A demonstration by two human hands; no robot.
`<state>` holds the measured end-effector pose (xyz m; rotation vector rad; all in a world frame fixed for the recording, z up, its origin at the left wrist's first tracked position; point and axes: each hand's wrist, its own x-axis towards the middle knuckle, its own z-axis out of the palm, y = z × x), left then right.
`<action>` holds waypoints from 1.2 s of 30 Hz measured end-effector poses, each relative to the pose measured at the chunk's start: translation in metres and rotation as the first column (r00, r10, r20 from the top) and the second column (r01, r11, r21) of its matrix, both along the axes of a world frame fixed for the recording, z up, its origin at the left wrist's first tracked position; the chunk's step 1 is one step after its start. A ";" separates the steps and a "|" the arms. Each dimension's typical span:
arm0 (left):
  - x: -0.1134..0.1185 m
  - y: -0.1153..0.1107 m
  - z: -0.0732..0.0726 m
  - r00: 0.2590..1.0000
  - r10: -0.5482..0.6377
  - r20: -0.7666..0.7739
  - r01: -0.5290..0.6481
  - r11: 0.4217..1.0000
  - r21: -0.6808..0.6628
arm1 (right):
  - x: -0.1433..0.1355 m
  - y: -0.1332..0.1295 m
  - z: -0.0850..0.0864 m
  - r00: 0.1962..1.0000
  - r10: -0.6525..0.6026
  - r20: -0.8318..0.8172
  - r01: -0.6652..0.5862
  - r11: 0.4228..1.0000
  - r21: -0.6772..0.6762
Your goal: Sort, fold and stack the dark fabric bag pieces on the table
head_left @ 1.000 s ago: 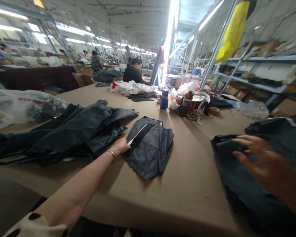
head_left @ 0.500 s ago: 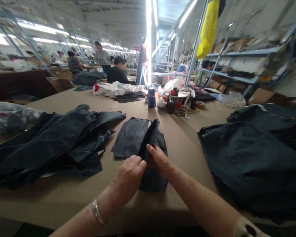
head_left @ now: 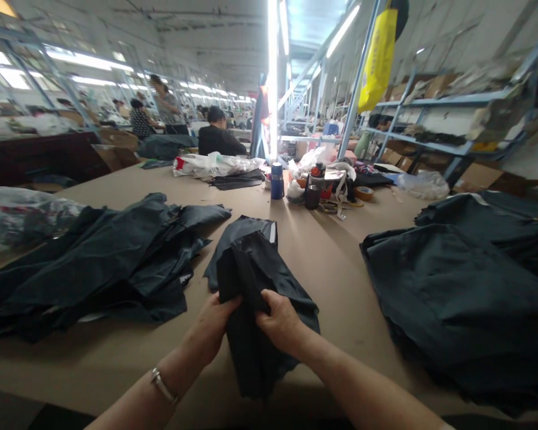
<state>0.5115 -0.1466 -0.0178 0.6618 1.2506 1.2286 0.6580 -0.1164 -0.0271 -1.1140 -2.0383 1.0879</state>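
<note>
Between the left pile [head_left: 103, 257] and right pile [head_left: 457, 280] on the counter [head_left: 341, 263], the left hand [head_left: 210, 325] and right hand [head_left: 283, 322] grip dark cloth [head_left: 246, 358] in their fingers [head_left: 271, 298].

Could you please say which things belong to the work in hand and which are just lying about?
Work in hand:
cloth, in left hand and right hand
probably left pile, right pile (similar cloth)

Apparently lying about:
blue bottle
dark bottle
tape
</note>
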 end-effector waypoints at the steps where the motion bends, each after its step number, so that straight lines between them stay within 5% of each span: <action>1: -0.001 -0.003 0.000 0.999 -0.019 0.043 0.020 0.999 -0.034 | 0.000 -0.003 0.000 0.999 0.016 -0.043 -0.020 0.995 -0.097; 4: 0.000 -0.012 0.007 0.994 -0.043 0.103 0.049 0.997 -0.061 | 0.008 -0.004 0.010 0.991 0.060 -0.120 -0.084 0.974 -0.209; 7: 0.008 -0.024 0.021 0.975 -0.096 0.200 0.099 0.995 -0.002 | 0.031 0.013 0.030 0.999 -0.017 -0.031 0.017 1.000 -0.018; 9: 0.018 -0.037 0.032 0.922 -0.291 0.256 0.272 0.956 0.107 | 0.051 0.032 0.043 0.992 -0.124 0.028 0.122 0.989 0.082; 13: 0.032 -0.063 0.053 0.727 -0.654 0.207 0.608 0.754 0.246 | 0.078 0.055 0.045 0.994 -0.111 0.004 0.111 0.993 0.052; 17: 0.021 -0.064 0.061 0.553 -0.824 -0.126 0.832 0.553 0.037 | 0.083 0.044 0.029 0.987 -0.082 -0.141 0.068 0.992 -0.107; 18: 0.017 -0.059 0.059 0.551 -0.807 -0.213 0.823 0.568 -0.023 | 0.084 0.040 0.028 0.977 -0.104 -0.184 0.078 0.986 -0.147; 21: 0.014 -0.047 0.046 0.665 -0.653 -0.363 0.677 0.732 -0.074 | 0.088 0.038 0.036 0.915 -0.204 -0.348 0.109 0.956 -0.274; 23: 0.024 -0.047 0.040 0.663 -0.618 -0.422 0.650 0.755 -0.086 | 0.090 0.043 0.045 0.792 -0.334 -0.511 0.117 0.905 -0.410; 25: 0.040 -0.055 0.043 0.523 -0.713 -0.466 0.749 0.646 -0.148 | 0.089 0.049 0.047 0.683 -0.437 -0.585 0.092 0.846 -0.525; 27: 0.053 -0.066 0.058 0.349 -0.848 -0.399 0.880 0.443 -0.170 | 0.084 0.049 0.038 0.692 -0.452 -0.563 0.078 0.822 -0.564; 28: 0.056 -0.070 0.068 0.387 -0.865 -0.319 0.893 0.438 -0.104 | 0.080 0.045 0.030 0.718 -0.434 -0.543 0.050 0.811 -0.582; 30: 0.055 -0.069 0.083 0.519 -0.853 -0.053 0.854 0.516 0.064 | 0.071 0.030 0.012 0.764 -0.386 -0.517 -0.074 0.744 -0.664; 34: 0.029 -0.043 0.081 0.728 -0.586 0.357 0.541 0.810 0.227 | 0.066 -0.004 0.011 0.801 -0.270 -0.534 -0.382 0.457 -0.803; 36: 0.013 -0.031 0.069 0.784 -0.496 0.374 0.461 0.868 0.184 | 0.076 -0.011 0.033 0.760 -0.263 -0.594 -0.429 0.484 -0.763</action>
